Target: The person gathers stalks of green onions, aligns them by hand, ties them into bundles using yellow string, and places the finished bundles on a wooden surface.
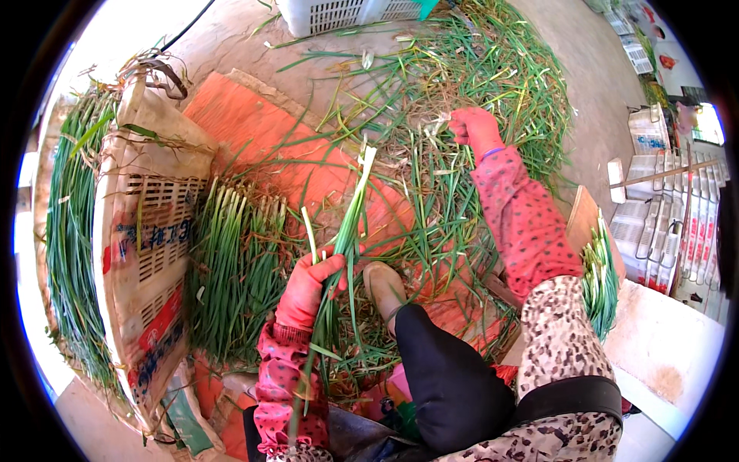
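In a pink glove, my left hand is closed around a small bunch of green chives, their pale stem ends pointing up and away from me. One separate pale stalk sticks up beside the thumb. My right hand, gloved in the same pink, is stretched out over a loose heap of chives. Its fingers are curled together beside pale scraps, and what they hold, if anything, is too small to name. Left of my left hand, a thick row of chives stands packed upright against a white crate.
The white slatted crate stands on its side at the left, with more chives behind it. An orange sheet covers the floor. Another white crate is at the far edge. A chive bundle lies near a board at the right.
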